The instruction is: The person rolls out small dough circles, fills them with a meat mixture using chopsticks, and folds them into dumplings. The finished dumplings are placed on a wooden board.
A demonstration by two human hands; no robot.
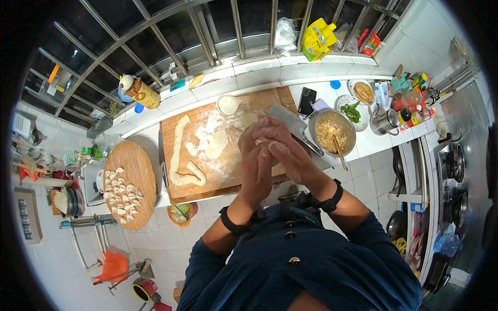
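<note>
My left hand [255,159] and my right hand [291,153] are pressed together above the board, thumbs side by side and fingers folded over. A pale bit of dough [262,142] shows between them; the rest of it is hidden. Flour dusts both hands. Beneath them lies a floured wooden board [225,177]. On it are a long bent rope of dough [179,153], several flat round wrappers [216,144], small dough pieces [191,148] and a bowl of flour [228,105]. A cleaver [288,118] lies at the board's right side, partly behind my right hand.
Right of the board stands a metal bowl of filling [335,132] with chopsticks [341,155] jutting over the counter edge. Beyond are a phone [307,102], a plate of greens [352,112] and bottles [412,103]. At left, a round board [146,190] holds several dumplings [122,190]; a knife [162,155] lies between the boards.
</note>
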